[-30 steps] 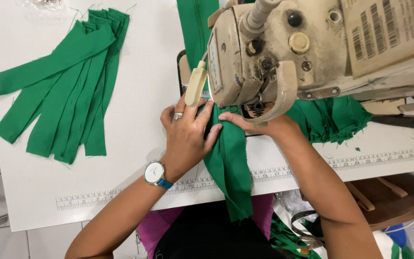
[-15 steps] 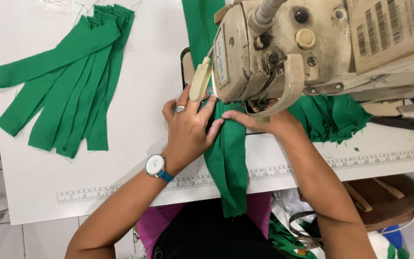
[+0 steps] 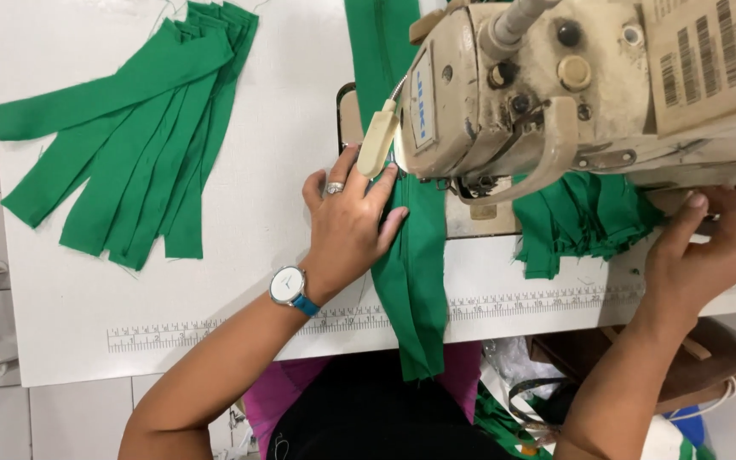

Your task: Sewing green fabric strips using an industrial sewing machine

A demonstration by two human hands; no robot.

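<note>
Your white table [image 3: 240, 281] carries a fan of green strips [image 3: 129, 145], the sewing machine [image 3: 572, 85], a folded green strip [image 3: 415, 273] and bunched green pieces [image 3: 585, 217].

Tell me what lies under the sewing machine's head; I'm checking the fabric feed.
A folded green fabric strip runs beneath the beige sewing machine, pressed flat by the left hand. Needle and presser foot are hidden.

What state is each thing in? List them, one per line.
Left hand: flat, pressing the folded green fabric strip.
Folded green fabric strip: under the machine, end hanging off the table edge.
Right hand: at the beige sewing machine's right end; grip unclear.
Beige sewing machine: upright.
Fanned green strips: lying flat.
Bunched green pieces: crumpled.
</note>
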